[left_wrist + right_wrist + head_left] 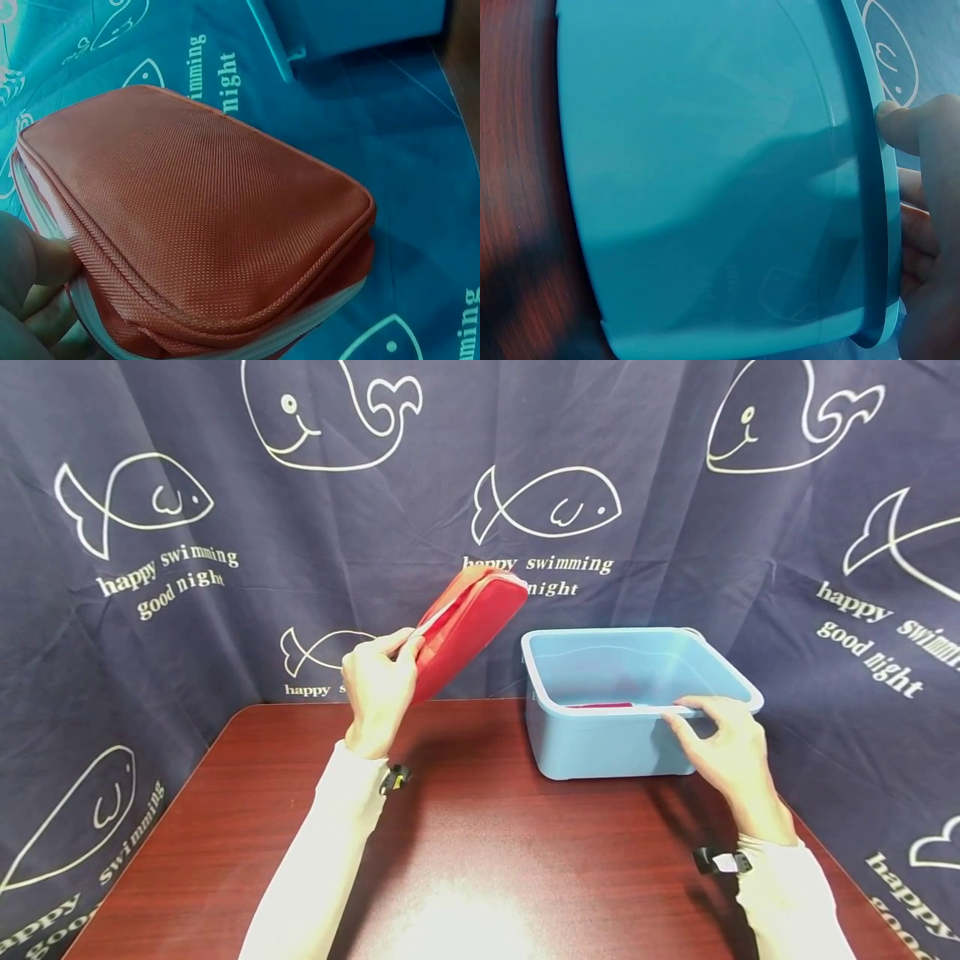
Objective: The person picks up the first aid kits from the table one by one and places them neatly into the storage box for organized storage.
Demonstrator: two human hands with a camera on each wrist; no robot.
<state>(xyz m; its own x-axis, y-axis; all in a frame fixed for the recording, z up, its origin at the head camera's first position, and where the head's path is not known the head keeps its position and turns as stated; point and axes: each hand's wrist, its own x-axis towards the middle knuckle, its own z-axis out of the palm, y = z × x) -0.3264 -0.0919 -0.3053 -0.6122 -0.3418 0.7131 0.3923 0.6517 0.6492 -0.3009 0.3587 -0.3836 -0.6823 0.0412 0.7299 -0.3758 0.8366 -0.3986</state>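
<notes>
My left hand (378, 687) grips a red zippered pouch (474, 625) by its edge, holding it tilted up above the table. In the left wrist view the pouch (202, 210) shows its broad textured face, with a pale zipper running along the side where the thumb (52, 261) presses. To the right stands a light blue plastic bin (600, 743). My right hand (723, 752) holds its front rim near the right corner, thumb outside and fingers over the inner side. Inside the bin a dark red item (600, 705) shows only in part; its kind is hidden by the front wall.
The bin sits at the back right of a reddish-brown wooden table (465, 827). A dark blue curtain (420, 527) with white fish and whale drawings hangs behind the table and along both sides.
</notes>
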